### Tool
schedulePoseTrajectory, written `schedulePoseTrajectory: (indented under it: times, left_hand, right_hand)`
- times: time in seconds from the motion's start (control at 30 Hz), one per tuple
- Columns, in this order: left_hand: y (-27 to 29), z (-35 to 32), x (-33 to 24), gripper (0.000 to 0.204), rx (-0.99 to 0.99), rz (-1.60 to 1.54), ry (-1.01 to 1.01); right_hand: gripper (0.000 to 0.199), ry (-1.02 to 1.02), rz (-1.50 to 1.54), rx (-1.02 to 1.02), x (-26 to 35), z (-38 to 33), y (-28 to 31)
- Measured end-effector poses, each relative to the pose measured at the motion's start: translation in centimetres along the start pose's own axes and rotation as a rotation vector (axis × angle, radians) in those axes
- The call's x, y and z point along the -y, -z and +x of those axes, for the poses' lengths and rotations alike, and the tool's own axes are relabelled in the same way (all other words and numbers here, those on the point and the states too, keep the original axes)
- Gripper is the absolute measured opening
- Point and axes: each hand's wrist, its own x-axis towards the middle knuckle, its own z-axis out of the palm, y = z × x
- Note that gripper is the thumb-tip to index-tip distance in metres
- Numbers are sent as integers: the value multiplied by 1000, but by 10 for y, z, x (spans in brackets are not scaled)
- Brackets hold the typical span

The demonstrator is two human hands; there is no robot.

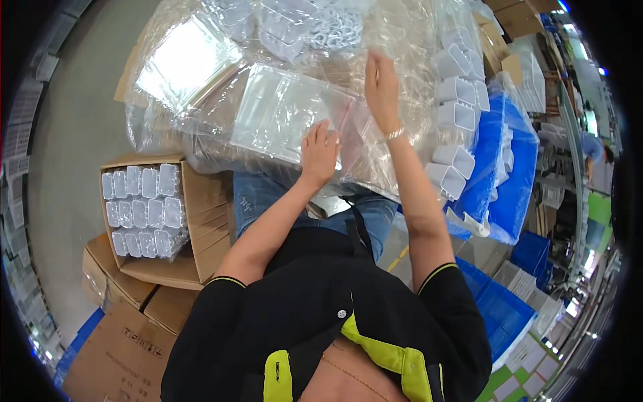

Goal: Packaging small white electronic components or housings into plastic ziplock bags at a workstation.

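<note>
Your left hand [319, 153] presses flat, fingers together, on the clear bagged tray [288, 114]; your right hand [382, 87] hovers just beyond it, fingers straight and together. Left of the tray, the open carton [194, 201] looks nearly full of packed containers.

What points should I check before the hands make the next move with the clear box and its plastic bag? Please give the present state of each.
1. Left hand rests on the clear box: ok.
2. Right hand is at the far edge of the plastic bag, fingers extended: ok; whether it grips, cannot tell.
3. Box fully inside the bag: cannot tell, both are transparent.
4. Bag's red-lined edge closed: cannot tell.
5. Open carton of packed clear boxes stands at the person's left: ok.
6. Stack of empty clear boxes stands beside the right hand: ok.
</note>
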Motion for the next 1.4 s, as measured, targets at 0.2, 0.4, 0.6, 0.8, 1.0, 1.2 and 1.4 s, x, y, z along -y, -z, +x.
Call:
schedulePoseTrajectory:
  times: [0.2, 0.4, 0.6, 0.8, 1.0, 1.2, 1.4]
  left_hand:
    - [3, 2, 4, 36, 19, 27, -15]
    - [7, 3, 1, 37, -92, 144, 4]
    - [7, 9, 6, 18, -145, 66, 20]
    - [3, 15, 17, 8, -307, -311, 120]
    - [15, 18, -2, 6, -253, -359, 99]
    - [20, 1, -24, 29, 68, -419, 34]
    - [6, 10, -22, 22, 45, -499, 227]
  right_hand:
    - [39, 128, -498, 215, -22, -150, -23]
    - [48, 105, -431, 219, -26, -184, -19]
    - [46, -204, -138, -98, -20, -197, -6]
    - [41, -648, 404, -122, 0, -178, -1]
    - [22, -622, 315, -102, -12, -169, -9]
    - [19, -704, 755, -178, -6, -175, -17]
    - [23, -769, 915, -134, -12, -183, -15]
